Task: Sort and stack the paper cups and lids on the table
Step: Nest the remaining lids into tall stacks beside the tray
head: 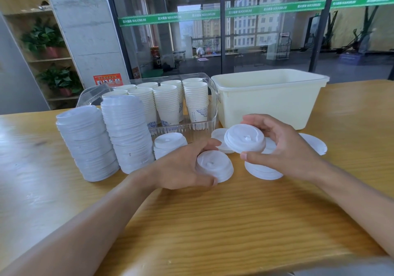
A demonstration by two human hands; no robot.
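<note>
1. Head view, your hands: your left hand [183,167] curls round a small stack of white round plastic lids [214,167], thumb at the near edge and fingers over the far side, the stack low over the pale wooden table [213,222].
2. Your right hand [283,147] pinches a single white domed plastic lid [245,140] between the thumb at its near rim and the fingers over its far rim; it is held tilted above the table, just right of the left hand's stack.
3. Loose lids: under your right hand lies a short pile of flat white lids [263,172] on the table. Another loose white lid [219,136] lies behind your fingertips, and one more white lid [315,143] shows past your right wrist.
4. Stacked lids: two tall leaning columns of white lids [125,132] stand side by side at the left of the table, with a shorter lid stack [168,144] just to their right, touching your left hand's knuckle side or close to it; you cannot tell which.
5. Containers: the clear ribbed plastic bin [210,113] behind the lids holds upright nested stacks of white paper cups with blue print [196,103], filling it in rows.
6. The cream rectangular plastic tub [266,103] stands just right of the clear bin; its visible inside shows bare walls, and its floor is hidden from you.
</note>
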